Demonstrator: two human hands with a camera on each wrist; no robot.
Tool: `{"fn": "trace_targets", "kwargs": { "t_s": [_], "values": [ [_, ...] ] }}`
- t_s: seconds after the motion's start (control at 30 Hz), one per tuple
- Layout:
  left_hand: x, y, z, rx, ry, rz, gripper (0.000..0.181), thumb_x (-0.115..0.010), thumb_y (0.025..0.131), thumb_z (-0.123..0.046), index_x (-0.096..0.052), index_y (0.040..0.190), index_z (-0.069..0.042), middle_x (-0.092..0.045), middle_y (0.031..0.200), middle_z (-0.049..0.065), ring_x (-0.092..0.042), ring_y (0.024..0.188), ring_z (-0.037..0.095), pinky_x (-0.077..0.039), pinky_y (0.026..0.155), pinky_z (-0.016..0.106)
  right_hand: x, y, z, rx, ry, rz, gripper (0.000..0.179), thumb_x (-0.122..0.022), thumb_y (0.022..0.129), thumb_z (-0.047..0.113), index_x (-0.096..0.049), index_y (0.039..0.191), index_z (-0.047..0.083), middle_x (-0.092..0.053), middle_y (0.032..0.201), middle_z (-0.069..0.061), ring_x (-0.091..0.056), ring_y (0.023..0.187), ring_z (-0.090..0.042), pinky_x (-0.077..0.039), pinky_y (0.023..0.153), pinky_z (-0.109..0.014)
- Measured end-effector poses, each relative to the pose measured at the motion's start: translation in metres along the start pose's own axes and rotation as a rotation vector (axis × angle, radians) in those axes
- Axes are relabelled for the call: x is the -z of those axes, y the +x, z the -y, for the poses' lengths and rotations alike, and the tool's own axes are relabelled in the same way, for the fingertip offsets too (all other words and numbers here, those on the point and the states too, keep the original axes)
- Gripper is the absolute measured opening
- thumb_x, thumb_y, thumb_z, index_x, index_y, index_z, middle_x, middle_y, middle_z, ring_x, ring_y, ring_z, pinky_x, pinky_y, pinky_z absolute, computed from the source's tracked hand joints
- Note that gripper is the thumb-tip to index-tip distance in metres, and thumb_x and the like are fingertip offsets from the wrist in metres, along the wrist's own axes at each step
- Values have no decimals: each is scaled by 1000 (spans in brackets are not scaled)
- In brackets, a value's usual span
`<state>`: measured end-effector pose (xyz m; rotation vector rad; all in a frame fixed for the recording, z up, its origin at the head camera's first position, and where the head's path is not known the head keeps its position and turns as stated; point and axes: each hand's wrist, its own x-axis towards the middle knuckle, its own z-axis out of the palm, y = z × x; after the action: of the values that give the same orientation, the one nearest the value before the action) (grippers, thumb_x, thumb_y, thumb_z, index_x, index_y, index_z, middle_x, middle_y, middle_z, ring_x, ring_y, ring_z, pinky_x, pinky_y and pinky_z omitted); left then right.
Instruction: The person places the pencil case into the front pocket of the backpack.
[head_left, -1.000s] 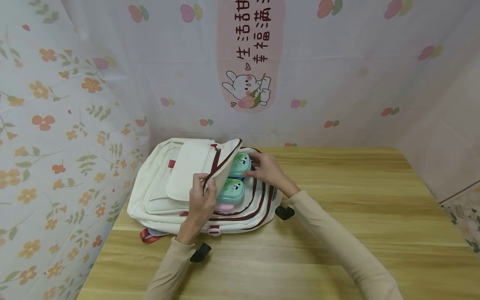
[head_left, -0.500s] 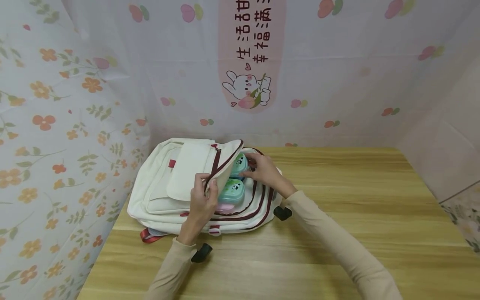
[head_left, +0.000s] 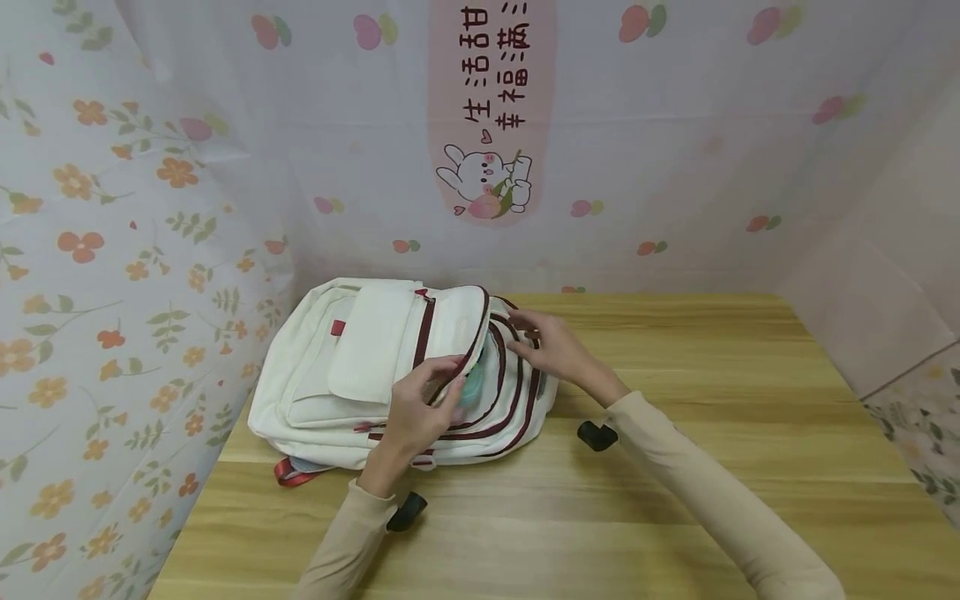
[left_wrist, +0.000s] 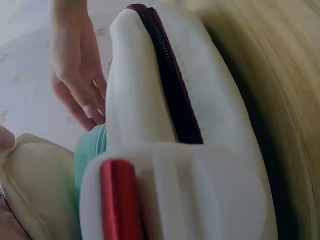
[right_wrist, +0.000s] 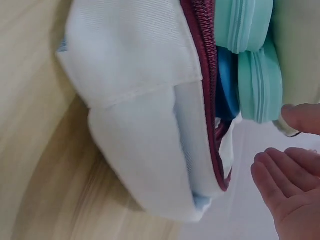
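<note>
A white backpack (head_left: 378,350) with dark red zippers lies on the wooden table, its front pocket unzipped. My left hand (head_left: 420,412) pinches the edge of the pocket flap (head_left: 453,321) between thumb and fingers. Under the flap, part of a mint-green box (head_left: 472,390) shows. The right wrist view has two mint-green boxes (right_wrist: 260,82) in the pocket, with something blue (right_wrist: 227,82) beside them. My right hand (head_left: 551,346) is at the pocket's far right end, fingers loosely extended and nothing in them. In the right wrist view its palm (right_wrist: 295,200) faces the boxes.
A red strap loop (head_left: 296,473) sticks out from the bag's near left corner. Bare table (head_left: 697,375) extends to the right. A patterned cloth (head_left: 637,167) hangs behind, and a flowered one (head_left: 142,275) stands along the left side.
The right hand has let go of the upper mint-green box and drawn back to the right. The flap has come down over the boxes, with the left hand moving right along its edge.
</note>
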<state>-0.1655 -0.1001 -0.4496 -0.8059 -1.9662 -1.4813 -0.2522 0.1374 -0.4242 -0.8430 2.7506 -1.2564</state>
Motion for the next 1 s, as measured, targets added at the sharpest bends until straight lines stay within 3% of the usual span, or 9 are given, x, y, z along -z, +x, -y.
{"fn": "trace_targets", "kwargs": {
  "t_s": [0.13, 0.27, 0.43, 0.57, 0.73, 1.0],
  "values": [
    [-1, 0, 9, -69, 72, 60, 15, -66, 87, 12, -66, 101, 6, -71, 111, 22, -72, 102, 34, -56, 93, 25, 2, -7, -5, 37, 6, -29, 50, -67, 96, 8, -52, 141, -7, -60, 137, -28, -63, 121, -43, -53, 101, -50],
    [-2, -1, 12, -101, 229, 93, 10, -68, 89, 2, -68, 99, 0, -72, 110, 16, -70, 106, 28, -57, 93, 31, 4, -15, -14, 55, 19, -61, 46, -67, 95, 5, -55, 137, -7, -61, 135, -29, -62, 122, -43, -52, 102, -53],
    [-3, -3, 15, -121, 385, 130, 5, -71, 86, -4, -68, 89, -6, -72, 107, 12, -68, 105, 26, -57, 90, 37, 10, -26, -19, -8, 19, -84, 48, -67, 96, 9, -54, 138, -8, -59, 138, -29, -57, 128, -43, -48, 107, -55],
    [-4, -1, 17, -141, 459, 166, 5, -71, 85, -8, -67, 83, -8, -71, 105, 11, -68, 101, 26, -57, 90, 37, 17, -35, -22, -66, 14, -93, 51, -67, 97, 14, -52, 141, -7, -57, 141, -27, -55, 131, -42, -46, 109, -53],
    [-4, 5, 19, -185, 516, 215, 6, -72, 84, -9, -66, 82, -8, -71, 102, 10, -68, 97, 26, -56, 89, 37, 25, -45, -28, -83, -19, -90, 54, -67, 98, 15, -49, 142, -9, -56, 142, -29, -55, 131, -43, -46, 109, -53],
    [8, 25, 8, -174, 580, 246, 31, -75, 85, -24, -72, 110, -4, -75, 104, 9, -71, 99, 26, -56, 90, 40, 37, -63, -28, -77, -203, -82, 65, -68, 97, 27, -44, 147, -6, -52, 145, -29, -52, 130, -48, -46, 105, -61]
  ]
}}
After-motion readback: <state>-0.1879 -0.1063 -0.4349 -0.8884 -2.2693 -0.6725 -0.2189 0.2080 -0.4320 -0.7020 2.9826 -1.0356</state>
